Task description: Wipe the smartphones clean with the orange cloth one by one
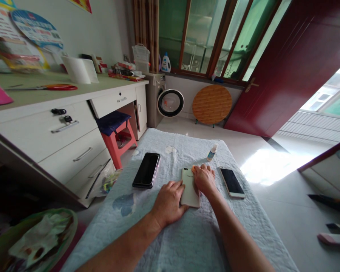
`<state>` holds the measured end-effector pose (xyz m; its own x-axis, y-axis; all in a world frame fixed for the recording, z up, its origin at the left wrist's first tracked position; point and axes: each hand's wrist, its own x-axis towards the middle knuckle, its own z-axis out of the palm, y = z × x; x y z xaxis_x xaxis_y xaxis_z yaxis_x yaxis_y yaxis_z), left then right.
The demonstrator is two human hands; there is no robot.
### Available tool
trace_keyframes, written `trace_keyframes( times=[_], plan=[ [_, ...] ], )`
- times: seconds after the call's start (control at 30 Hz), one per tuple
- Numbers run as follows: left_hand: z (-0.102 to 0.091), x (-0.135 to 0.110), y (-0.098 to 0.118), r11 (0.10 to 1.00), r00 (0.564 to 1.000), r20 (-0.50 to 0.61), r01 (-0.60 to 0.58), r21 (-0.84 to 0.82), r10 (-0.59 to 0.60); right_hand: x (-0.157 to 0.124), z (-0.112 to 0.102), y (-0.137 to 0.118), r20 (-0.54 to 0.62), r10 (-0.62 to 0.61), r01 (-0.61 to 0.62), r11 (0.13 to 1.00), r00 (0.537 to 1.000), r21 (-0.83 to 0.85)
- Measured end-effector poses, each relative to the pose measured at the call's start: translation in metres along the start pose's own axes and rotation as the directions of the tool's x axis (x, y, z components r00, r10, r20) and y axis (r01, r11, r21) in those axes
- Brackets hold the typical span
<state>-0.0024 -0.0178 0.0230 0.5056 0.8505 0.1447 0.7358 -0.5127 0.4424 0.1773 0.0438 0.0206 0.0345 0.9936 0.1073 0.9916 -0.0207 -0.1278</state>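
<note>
Left hand [168, 202] lies flat against the pale phone [189, 192]; right hand [204, 179] covers its top, grip unclear over an orange thing [193, 167]. Cut-off bin [73, 226] holds crumpled tissue [36, 237].

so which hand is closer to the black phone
Left. The left hand is just right of the black phone, at the pale phone's edge; the right hand lies farther right.

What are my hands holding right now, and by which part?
Nothing is lifted: the left hand steadies the pale phone by its left edge, the right hand presses on its far end.
</note>
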Motion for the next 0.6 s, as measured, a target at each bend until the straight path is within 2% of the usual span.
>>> trace_keyframes(
  times=[0.13,0.23,0.37,0.6],
  plan=[
    [0.002,-0.001,0.001,1.000,1.000,-0.010,0.002,0.008,-0.002,-0.004,0.004,0.005,-0.028,0.056,-0.057,0.998,0.998,-0.004],
    [0.004,-0.002,0.002,1.000,1.000,-0.017,0.013,0.014,-0.013,-0.008,0.007,0.005,-0.053,0.046,-0.046,0.999,0.998,-0.013],
    [0.003,-0.003,0.005,0.999,0.999,-0.013,0.035,0.022,-0.035,-0.012,0.005,0.003,-0.068,-0.034,0.033,0.999,0.997,-0.022],
    [0.001,-0.002,0.007,0.999,0.999,0.005,0.052,0.010,-0.052,-0.020,-0.004,-0.011,-0.021,-0.196,0.197,0.980,0.980,0.023]
  ],
)
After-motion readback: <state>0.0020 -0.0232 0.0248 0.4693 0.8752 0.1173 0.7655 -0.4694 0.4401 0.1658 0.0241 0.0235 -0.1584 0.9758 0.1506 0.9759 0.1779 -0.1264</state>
